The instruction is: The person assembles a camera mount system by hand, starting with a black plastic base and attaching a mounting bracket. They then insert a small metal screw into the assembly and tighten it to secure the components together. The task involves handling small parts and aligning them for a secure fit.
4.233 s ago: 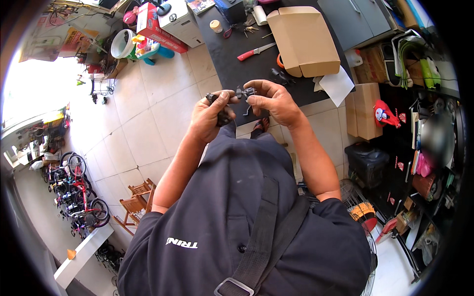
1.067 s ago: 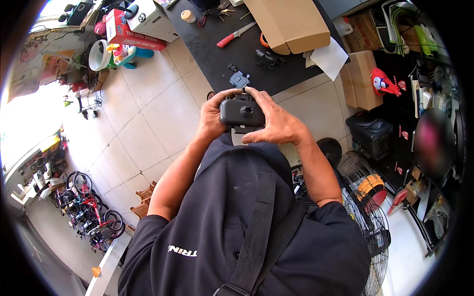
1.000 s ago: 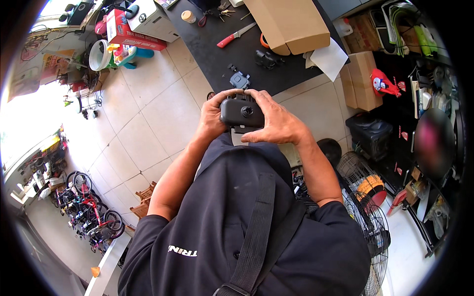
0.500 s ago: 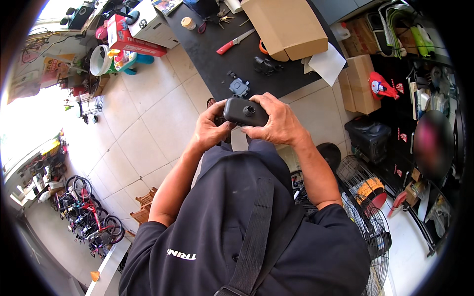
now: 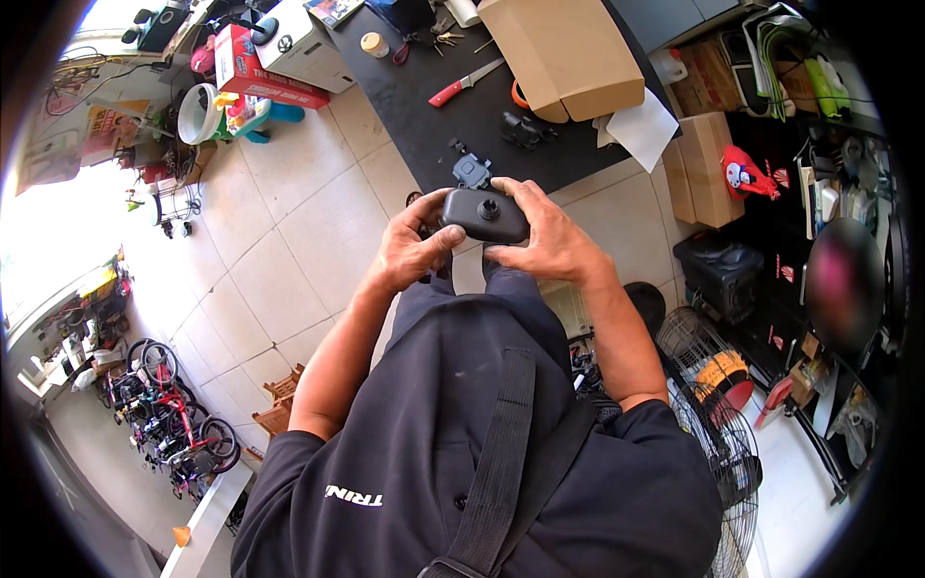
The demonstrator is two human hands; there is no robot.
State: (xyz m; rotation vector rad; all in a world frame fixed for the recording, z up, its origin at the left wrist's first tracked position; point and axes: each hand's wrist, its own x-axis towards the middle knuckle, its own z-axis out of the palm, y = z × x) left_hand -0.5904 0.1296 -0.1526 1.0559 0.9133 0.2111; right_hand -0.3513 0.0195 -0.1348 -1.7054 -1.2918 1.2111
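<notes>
Between both my hands, in front of my body, is a black rounded oblong case (image 5: 470, 222) with a round raised mount on the face toward me. My left hand (image 5: 416, 246) grips its left end, thumb across the near edge. My right hand (image 5: 544, 236) clasps the right end, fingers along the far side and thumb underneath. Just beyond the case, a grey clamp-like bracket (image 5: 472, 171) lies at the edge of the black table (image 5: 414, 125). A small black bracket-like part (image 5: 525, 130) rests farther right on the table.
An opened cardboard box (image 5: 564, 58), a red-handled knife (image 5: 464, 83), keys and a small lidded jar (image 5: 374, 44) occupy the table. White paper (image 5: 643, 130) overhangs its right corner. To my right stand a wire fan (image 5: 713, 433) and a black bin (image 5: 721, 270). Bicycles (image 5: 178, 424) stand at far left.
The case has shifted slightly right and tilted, its right end now lower. My left thumb has moved up onto its near edge. Both hands still hold it.
</notes>
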